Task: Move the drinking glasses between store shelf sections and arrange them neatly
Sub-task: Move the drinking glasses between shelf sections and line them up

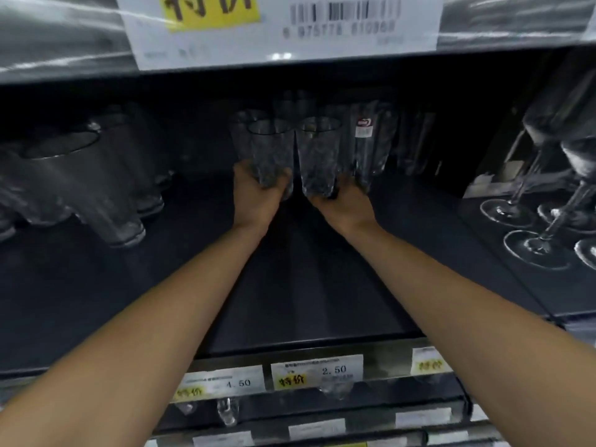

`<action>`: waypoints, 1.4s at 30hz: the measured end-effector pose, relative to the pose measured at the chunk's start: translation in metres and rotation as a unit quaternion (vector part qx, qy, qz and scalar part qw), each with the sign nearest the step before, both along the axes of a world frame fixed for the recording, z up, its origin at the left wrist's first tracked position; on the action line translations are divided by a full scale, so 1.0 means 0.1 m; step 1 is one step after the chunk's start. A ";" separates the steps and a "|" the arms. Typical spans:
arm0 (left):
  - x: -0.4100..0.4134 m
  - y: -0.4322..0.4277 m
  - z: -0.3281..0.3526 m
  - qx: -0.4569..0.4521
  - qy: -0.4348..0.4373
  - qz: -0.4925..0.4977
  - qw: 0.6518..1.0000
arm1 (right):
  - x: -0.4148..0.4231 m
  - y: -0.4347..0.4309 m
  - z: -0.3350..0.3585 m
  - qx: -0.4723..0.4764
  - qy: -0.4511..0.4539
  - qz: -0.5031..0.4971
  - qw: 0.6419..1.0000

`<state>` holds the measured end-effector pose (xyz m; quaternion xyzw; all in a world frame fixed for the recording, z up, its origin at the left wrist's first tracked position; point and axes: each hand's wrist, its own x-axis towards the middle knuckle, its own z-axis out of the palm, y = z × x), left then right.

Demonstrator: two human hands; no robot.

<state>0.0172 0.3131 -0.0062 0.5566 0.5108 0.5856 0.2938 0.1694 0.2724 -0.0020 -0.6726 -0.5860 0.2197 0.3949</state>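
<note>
Two tall patterned drinking glasses are standing upright, side by side and almost touching, towards the back of the middle of a dark shelf [306, 285]. The left hand [258, 196] is gripping the left glass [271, 150] low down, its fingers curling round the base. The right hand [345, 201] is clasping the right glass [317, 153] the same way, near its foot. Whether the two bases are resting on the shelf or hanging just above it cannot be told. Both forearms are reaching in from the front edge of the shelf.

More tall glasses are crowding just behind and to the right of the pair, one of them a labelled glass [366, 133] wearing a small sticker near its rim. A group of plain tumblers [80, 179] is standing well apart on the left side of the shelf, and stemmed wine glasses [532, 208] are filling the section at far right. Price tags are sitting along the shelf's front rail, a 4.50 tag [225, 382] beside a 2.50 tag [317, 371]. A large barcode label [280, 27] is hanging from the shelf above.
</note>
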 end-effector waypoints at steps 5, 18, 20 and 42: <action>0.04 0.09 0.01 -0.025 0.016 -0.019 0.999 | -0.07 0.07 0.00 0.007 0.013 -0.037 0.999; 0.01 0.16 -0.02 -0.046 0.005 0.007 0.999 | -0.33 0.30 -0.06 0.059 0.000 -0.146 0.988; 0.01 0.14 -0.01 -0.049 -0.010 0.009 0.999 | -0.31 0.28 -0.06 0.062 0.021 -0.137 0.988; -0.10 -1.37 0.27 -0.116 -0.074 -0.103 0.985 | 0.38 -0.81 0.23 -0.084 0.283 0.281 0.913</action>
